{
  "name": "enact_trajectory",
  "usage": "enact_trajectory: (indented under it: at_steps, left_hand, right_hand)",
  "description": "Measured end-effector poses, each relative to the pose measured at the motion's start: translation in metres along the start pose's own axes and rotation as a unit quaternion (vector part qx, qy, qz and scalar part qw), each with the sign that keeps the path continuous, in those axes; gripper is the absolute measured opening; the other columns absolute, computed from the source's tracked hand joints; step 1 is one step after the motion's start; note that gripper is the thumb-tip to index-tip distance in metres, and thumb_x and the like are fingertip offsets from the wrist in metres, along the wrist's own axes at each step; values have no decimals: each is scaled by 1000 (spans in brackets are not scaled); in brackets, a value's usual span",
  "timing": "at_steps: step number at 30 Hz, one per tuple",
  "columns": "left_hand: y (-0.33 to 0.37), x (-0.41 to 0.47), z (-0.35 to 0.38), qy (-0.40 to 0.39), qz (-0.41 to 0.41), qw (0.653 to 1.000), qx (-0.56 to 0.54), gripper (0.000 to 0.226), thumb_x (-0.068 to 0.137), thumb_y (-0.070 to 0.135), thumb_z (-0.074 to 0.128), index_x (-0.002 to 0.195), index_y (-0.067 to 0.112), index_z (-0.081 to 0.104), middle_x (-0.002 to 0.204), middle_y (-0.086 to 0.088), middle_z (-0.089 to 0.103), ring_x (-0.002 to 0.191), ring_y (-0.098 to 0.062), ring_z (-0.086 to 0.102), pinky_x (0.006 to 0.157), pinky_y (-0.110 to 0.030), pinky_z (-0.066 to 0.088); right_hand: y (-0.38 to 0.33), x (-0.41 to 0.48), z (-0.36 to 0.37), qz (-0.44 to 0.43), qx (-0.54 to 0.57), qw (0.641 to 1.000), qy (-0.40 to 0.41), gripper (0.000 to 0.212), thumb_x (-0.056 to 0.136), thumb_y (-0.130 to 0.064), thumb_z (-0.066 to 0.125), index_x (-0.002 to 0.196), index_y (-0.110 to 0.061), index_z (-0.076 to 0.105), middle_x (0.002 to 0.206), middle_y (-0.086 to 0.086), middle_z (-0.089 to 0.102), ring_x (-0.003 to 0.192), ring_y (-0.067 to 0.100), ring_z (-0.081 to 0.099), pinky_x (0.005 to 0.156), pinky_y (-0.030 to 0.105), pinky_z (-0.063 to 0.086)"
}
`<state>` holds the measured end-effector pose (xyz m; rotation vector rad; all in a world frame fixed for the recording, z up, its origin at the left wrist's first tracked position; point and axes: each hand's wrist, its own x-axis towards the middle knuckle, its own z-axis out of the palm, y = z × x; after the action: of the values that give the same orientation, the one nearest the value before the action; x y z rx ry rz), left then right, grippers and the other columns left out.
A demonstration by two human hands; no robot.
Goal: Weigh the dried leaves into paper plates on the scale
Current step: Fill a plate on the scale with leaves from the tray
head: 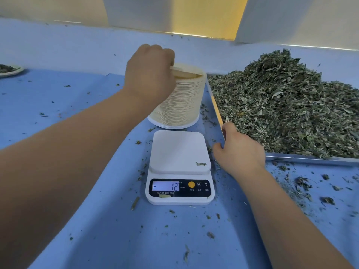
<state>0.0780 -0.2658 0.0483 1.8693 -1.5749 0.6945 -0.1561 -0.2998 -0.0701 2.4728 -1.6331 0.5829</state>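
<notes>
A white digital scale (179, 152) stands in the middle of the blue table, its platform bare except for a leaf scrap; the display reads -12. Behind it rises a tall stack of paper plates (182, 101). My left hand (149, 74) is on top of the stack, its fingers curled over the rim and pinching the topmost plate, which is tilted up. A big heap of dried leaves (291, 105) fills a metal tray (310, 159) on the right. My right hand (240, 150) grips the tray's near left corner.
A filled paper plate (9, 70) sits at the far left edge. Leaf crumbs are scattered over the blue table cover (77, 98), thickest to the right below the tray. A white wall runs along the back.
</notes>
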Motion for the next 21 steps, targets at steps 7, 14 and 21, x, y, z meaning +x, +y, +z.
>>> enact_trajectory:
  at_steps: [7,14,21]
  left_hand:
    - [0,-72,10,175,-106,932,-298,22,88,4,55,97,9,75,109,-2,51,97,-11,53,83,-29,52]
    - [-8,-148,2,81,-150,913,-370,35,87,-5,64,97,26,76,99,12,53,84,-4,57,77,-12,45]
    - [-22,-168,12,23,-224,900,-374,48,90,-3,68,91,44,70,104,6,62,100,-7,65,82,-7,47]
  right_hand:
    - [-1,-2,1,-13,-13,1000,4,34,89,-29,54,118,-17,41,62,0,52,48,23,49,48,26,33]
    - [-6,-1,2,-2,-28,1000,-5,43,91,-37,55,123,-13,38,63,0,50,54,28,49,52,31,35]
    - [-5,-1,1,-1,-35,999,-19,49,88,-33,60,128,-15,38,66,4,52,55,27,52,50,29,33]
